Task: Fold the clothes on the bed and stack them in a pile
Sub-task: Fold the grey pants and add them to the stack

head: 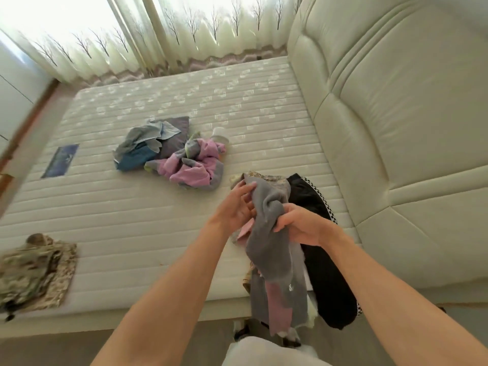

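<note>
Daylight is pouring through pale curtains [184, 30] printed with bare trees along the far wall. A quilted cream mattress [158, 220] is lying beside a padded cream headboard [396, 101] on the right.

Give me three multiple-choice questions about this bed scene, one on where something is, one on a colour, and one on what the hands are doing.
1. Where does the camouflage garment lie?
A. at the mattress's near left corner
B. against the headboard
C. on the floor

2. What colours is the garment being held?
A. blue and white
B. grey and pink
C. black and yellow

3. What are the hands doing?
A. both resting flat on the mattress
B. one hand pointing at the curtain
C. both gripping one garment in the air

Answers:
1 A, it sits flat at the near left edge.
2 B, the grey garment shows pink patches.
3 C, the left hand and right hand hold it above the bed.
</note>
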